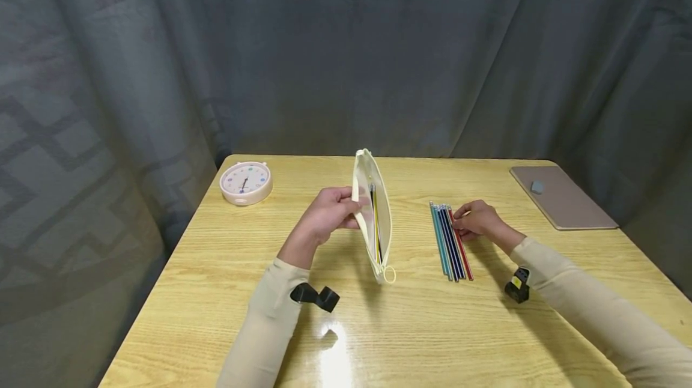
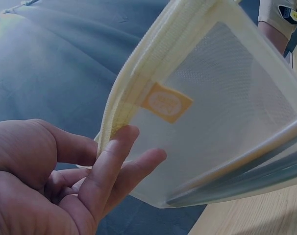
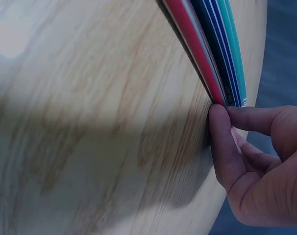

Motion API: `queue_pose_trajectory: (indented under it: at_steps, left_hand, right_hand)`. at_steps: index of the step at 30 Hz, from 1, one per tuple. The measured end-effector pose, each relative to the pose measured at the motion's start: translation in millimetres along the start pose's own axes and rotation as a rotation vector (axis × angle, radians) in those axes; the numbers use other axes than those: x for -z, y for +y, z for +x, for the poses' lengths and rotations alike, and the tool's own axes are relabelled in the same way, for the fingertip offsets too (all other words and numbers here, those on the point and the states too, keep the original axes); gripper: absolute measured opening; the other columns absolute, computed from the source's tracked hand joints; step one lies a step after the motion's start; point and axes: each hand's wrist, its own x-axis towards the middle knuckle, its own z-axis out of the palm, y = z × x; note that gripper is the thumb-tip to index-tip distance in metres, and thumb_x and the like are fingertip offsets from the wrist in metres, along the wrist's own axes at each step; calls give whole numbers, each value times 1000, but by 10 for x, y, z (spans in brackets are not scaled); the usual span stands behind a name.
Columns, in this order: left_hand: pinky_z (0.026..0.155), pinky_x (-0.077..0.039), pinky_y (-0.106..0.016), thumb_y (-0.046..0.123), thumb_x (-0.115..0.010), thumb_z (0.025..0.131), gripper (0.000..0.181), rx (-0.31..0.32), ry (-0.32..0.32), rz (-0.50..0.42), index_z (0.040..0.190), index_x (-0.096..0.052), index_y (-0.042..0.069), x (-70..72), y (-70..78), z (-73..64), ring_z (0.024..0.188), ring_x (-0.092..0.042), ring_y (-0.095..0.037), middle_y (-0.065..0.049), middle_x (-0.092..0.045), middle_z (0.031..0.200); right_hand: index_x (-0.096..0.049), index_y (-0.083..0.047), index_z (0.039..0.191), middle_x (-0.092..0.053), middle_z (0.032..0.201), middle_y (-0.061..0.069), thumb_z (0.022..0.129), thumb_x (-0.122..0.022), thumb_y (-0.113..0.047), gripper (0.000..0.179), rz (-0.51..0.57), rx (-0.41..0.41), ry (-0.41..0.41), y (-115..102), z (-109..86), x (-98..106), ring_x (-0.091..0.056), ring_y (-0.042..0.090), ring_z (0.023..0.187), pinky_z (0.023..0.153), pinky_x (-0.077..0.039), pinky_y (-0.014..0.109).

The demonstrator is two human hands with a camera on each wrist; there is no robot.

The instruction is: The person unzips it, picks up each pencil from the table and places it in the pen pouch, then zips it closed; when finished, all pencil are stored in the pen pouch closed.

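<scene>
My left hand (image 1: 328,215) grips a pale yellow zip pouch (image 1: 384,211) by its side edge, thumb on one face. Its zipped mouth gapes upward, and a yellow-striped pencil (image 1: 376,229) and a dark one show inside. In the left wrist view the mesh wall (image 2: 222,83) bears an orange label (image 2: 166,102). Right of the pouch, a row of pencils lies side by side: teal ones (image 1: 440,241), dark blue ones (image 1: 452,244) and a red one (image 1: 465,254) at the right end. My right hand (image 1: 480,220) pinches the red pencil near its far end, between thumb and fingertip.
A pink round clock (image 1: 245,182) sits at the table's back left. At the back right lies a mauve flat board (image 1: 567,199) with a small blue-grey block (image 1: 537,187) on it. A grey curtain (image 1: 346,57) hangs behind the wooden table (image 1: 216,292).
</scene>
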Motion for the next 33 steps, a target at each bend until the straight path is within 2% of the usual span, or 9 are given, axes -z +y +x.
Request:
queue_pose_trajectory:
  at_steps: [5,8,15,18,23,28,33]
  left_hand:
    - [72,-65,-23,3,-60,103,35,-10,-3,-7,134,-61,-12,-11,0,-4,71,-67,-7,-16,-72,101]
    - [74,-65,-25,1,-59,103,36,-10,-3,-14,136,-59,-12,-5,-1,-6,72,-68,-8,-20,-72,107]
    - [75,-66,-26,0,-58,103,36,-6,-6,-19,137,-58,-12,9,2,-9,72,-68,-9,-25,-71,114]
    - [74,-65,-25,0,-58,103,37,-3,-2,-17,138,-57,-11,16,12,-5,72,-68,-8,-25,-71,115]
    - [71,-64,-22,0,-58,103,39,8,4,-18,141,-55,-11,15,28,2,72,-67,-9,-27,-69,119]
    - [73,-65,-24,-1,-57,103,39,2,-3,-27,141,-55,-12,16,29,-2,74,-68,-10,-28,-68,122]
    - [73,-65,-24,0,-57,104,39,1,-1,-27,141,-54,-12,11,20,5,74,-68,-9,-28,-69,122]
  right_hand:
    - [-58,20,115,-71,78,16,94,-65,3,27,-47,9,25,-19,-12,-20,-69,14,61,58,-66,34]
    - [-59,20,114,-72,79,19,94,-64,2,27,-76,12,42,-22,-10,-38,-69,14,60,58,-66,34]
    - [-61,17,114,-71,78,14,93,-64,-2,28,-85,-14,53,9,34,-39,-68,13,59,58,-66,33]
    - [-60,17,116,-71,75,11,94,-64,-3,30,-48,-21,40,-19,38,-8,-69,15,57,58,-66,34]
    - [-55,18,123,-70,73,4,97,-63,-3,35,75,-23,25,-130,9,82,-70,12,59,64,-67,36]
    - [-46,20,133,-68,76,-1,100,-58,-2,41,193,-25,-16,-258,-25,178,-68,5,63,68,-67,31]
    - [-43,20,136,-67,77,0,101,-56,-2,44,271,-25,-55,-351,-53,225,-69,5,61,68,-66,27]
